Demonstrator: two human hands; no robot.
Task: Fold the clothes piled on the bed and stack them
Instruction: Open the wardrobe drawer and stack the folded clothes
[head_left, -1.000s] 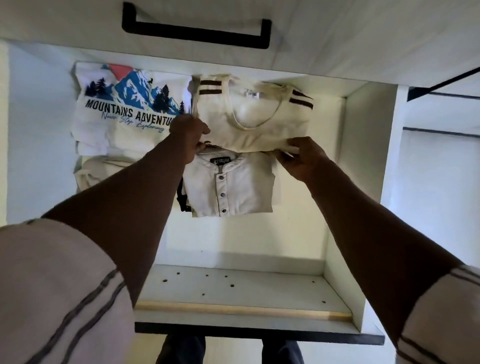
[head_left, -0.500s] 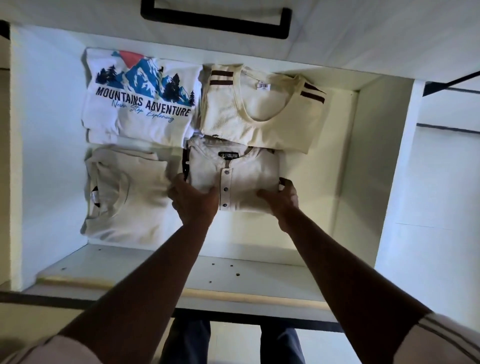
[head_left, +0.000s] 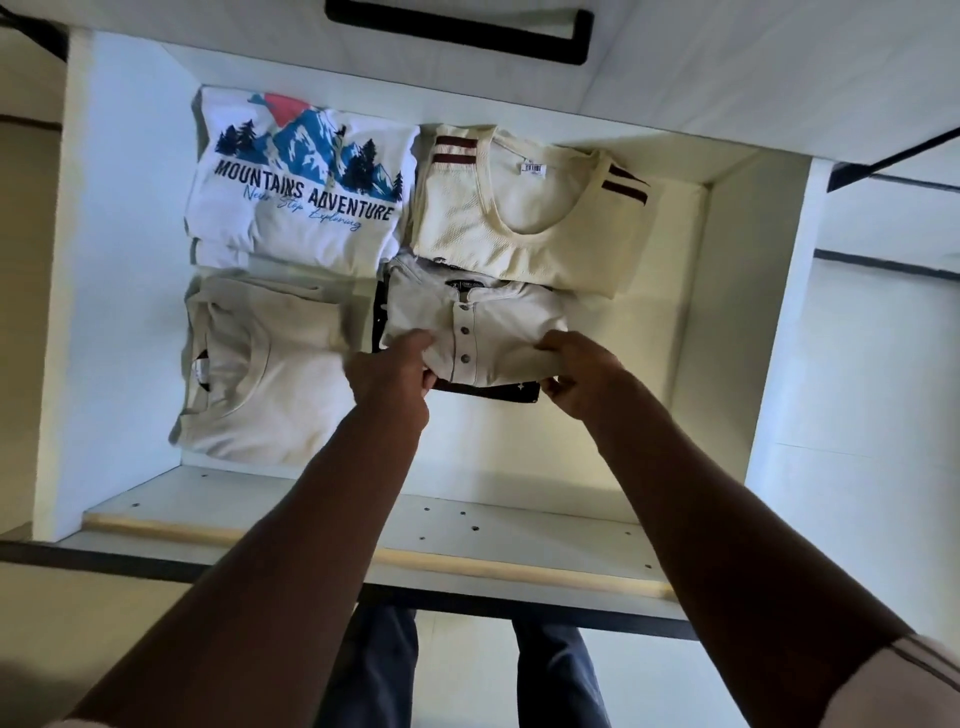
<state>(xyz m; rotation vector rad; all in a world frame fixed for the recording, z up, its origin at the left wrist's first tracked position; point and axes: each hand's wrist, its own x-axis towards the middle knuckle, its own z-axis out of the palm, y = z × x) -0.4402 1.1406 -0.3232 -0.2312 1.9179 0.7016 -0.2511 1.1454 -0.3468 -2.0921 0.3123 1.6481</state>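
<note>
Stacking step, centre frame: we are pinching the buttoned shirt (head_left: 470, 325) in left hand (head_left: 388, 375) and right hand (head_left: 584, 375), next probably squaring it over the dark garment (head_left: 501, 393).

Right sleeve (head_left: 932, 680): short, pale cream, loose cloth. Two thin dark stripes side by side near hem, running parallel to it. Hem sits on upper arm.
Left sleeve (head_left: 60, 724): only pale sliver at bottom edge, blurred, same pale tone as right sleeve, pattern not readable.
Left forearm (head_left: 291, 561), right forearm (head_left: 727, 519): bare from sleeve to wrist.
Left grip (head_left: 389, 379), right grip (head_left: 582, 374): bare.
Trousers (head_left: 376, 670): dark blue, plain. Two legs in view, low in frame between forearms, faint lengthwise creases.
</note>
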